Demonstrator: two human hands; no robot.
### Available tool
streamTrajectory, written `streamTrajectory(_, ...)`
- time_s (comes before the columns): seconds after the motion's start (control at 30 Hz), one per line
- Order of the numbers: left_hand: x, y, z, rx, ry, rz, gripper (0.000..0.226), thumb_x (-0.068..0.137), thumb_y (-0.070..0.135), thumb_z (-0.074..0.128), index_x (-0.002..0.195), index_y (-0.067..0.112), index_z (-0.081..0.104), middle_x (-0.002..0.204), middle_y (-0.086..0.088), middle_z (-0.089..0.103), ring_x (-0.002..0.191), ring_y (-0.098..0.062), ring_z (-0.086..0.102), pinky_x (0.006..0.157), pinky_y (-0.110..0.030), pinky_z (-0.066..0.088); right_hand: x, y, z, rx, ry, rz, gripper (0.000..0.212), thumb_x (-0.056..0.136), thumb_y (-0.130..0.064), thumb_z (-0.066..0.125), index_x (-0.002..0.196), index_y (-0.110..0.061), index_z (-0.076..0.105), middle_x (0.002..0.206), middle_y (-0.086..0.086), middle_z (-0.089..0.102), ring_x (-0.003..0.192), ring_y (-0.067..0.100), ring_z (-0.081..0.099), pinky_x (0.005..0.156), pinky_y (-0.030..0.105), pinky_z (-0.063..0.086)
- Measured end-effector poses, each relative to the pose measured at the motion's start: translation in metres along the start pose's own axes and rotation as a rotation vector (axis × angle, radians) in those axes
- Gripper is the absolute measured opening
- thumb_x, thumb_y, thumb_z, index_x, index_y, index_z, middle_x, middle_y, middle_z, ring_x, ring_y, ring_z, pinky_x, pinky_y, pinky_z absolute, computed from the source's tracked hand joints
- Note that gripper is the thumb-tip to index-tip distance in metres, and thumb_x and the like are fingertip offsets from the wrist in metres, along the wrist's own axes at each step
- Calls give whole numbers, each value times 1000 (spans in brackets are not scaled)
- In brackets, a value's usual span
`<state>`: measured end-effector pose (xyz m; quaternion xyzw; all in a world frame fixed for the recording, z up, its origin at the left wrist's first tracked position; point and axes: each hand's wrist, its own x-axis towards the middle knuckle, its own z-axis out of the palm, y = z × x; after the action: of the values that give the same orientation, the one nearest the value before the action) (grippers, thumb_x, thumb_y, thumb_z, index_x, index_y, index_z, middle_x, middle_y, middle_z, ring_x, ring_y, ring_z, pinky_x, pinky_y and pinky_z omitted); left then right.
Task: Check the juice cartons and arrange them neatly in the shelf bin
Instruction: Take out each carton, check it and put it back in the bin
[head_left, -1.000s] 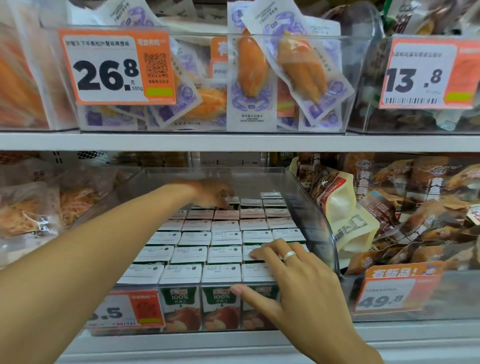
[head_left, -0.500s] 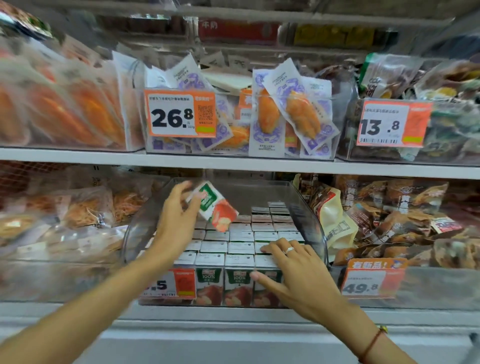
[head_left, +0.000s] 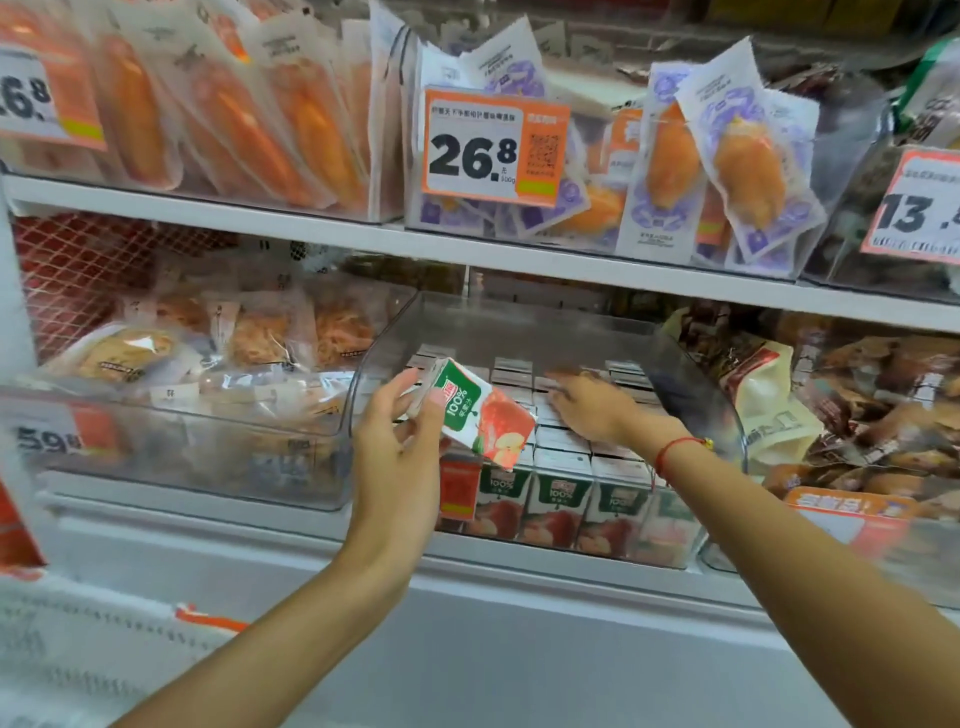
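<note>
Plainly, left hand (head_left: 397, 457) gripping carton (head_left: 480, 413); right hand (head_left: 589, 408) seemingly flat atop cartons (head_left: 563, 457).

The juice carton (head_left: 480, 413) held in the left hand (head_left: 397, 457) read "100%" in white on its green panel. The front row of cartons (head_left: 563, 506) in the clear shelf bin (head_left: 691, 395) carried the same "100%" mark. An orange-bordered price tag (head_left: 493, 147) on the upper shelf showed "26.8" beside a QR code. A tag at far right (head_left: 917, 208) began "13.", a tag at far left (head_left: 47, 98) ended "6.8", and a blurred lower tag (head_left: 57, 436) showed "59". Smaller print was illegible.
</note>
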<state>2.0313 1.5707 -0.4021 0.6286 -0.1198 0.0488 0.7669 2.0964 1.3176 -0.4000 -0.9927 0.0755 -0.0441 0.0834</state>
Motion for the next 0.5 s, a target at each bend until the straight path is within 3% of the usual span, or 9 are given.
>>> streamTrajectory(0.17,3,-3,-3,-2,-6,-34,21,100,26,51,118,37,50,102,11,65,88,1,67,59,-12,51,7,5,5,-31,-37,1,44,104,-27,32,147,-20,38,152,9,41,135,30,42,112,38,33)
streamTrajectory(0.33,5,10,-3,-21,-67,-101,18,100,24,50,116,32,52,100,6,67,74,8,66,55,-10,49,-6,-1,-3,-78,-80,-7,45,105,-29,28,149,-22,35,152,9,40,135,32,43,111,39,34)
streamTrajectory(0.43,4,21,-4,-38,-95,-165,19,100,22,50,118,26,55,104,-1,68,83,-2,66,63,-14,53,-25,-14,-13,-109,-81,-3,43,105,-29,28,144,-21,43,150,8,45,131,32,46,108,41,38)
streamTrajectory(0.5,1,27,-7,-42,-119,-210,18,100,20,50,117,20,56,97,-1,69,74,-1,68,58,-13,54,-44,-28,-20,-95,-22,-31,39,104,-26,33,136,-15,53,144,10,50,126,33,50,103,42,41)
